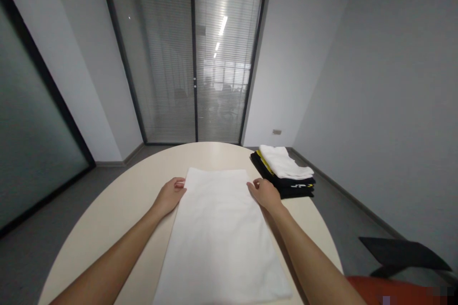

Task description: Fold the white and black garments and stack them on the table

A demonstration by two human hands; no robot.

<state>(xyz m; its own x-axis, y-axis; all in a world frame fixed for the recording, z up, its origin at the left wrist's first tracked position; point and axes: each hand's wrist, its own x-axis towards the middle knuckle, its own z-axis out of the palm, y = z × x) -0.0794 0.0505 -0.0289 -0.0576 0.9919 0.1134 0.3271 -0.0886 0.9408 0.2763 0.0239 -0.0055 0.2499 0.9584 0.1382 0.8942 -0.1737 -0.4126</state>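
Observation:
A white folded garment (222,238) lies flat on the round table in front of me, its narrower-looking far edge pointing away. No collar or sleeve can be made out on it. At its far left corner, my left hand (172,195) pinches the side edge between thumb and curled fingers. Opposite, my right hand (265,194) grips the far right side edge in the same way, with its fingertips on the cloth. Just beyond the right hand sits a stack of folded clothes, with a white piece (284,162) on top of black ones (295,191) and a bit of yellow.
The pale round table (121,200) carries the garment and the stack. A chair with a black armrest (404,252) and red seat (390,290) stands at the lower right. Behind the table are a glass partition with blinds (164,66) and grey walls.

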